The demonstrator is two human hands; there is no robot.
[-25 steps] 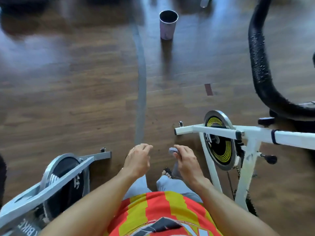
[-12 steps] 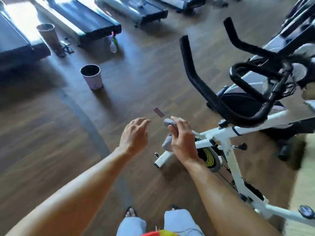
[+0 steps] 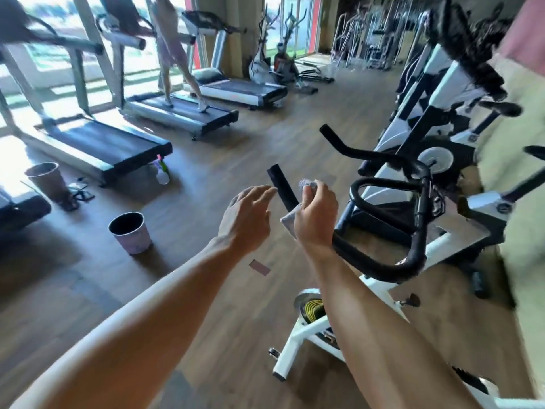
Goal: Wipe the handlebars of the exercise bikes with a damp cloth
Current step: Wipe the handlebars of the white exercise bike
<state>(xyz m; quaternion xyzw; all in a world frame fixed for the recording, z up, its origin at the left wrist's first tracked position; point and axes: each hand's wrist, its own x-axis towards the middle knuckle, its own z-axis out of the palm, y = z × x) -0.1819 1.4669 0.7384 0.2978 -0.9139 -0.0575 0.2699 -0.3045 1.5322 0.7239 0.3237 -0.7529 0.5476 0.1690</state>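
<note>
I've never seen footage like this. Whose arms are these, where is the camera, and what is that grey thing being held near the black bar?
The camera sits on a person's head, looking forward and down, so both bare arms are theirs. The right hand grips a grey cloth against the near black handlebar of a white exercise bike. The left hand holds nothing, its fingers spread beside the bar. On the wooden floor stand a pale bucket and a spray bottle, beside treadmills.
</note>
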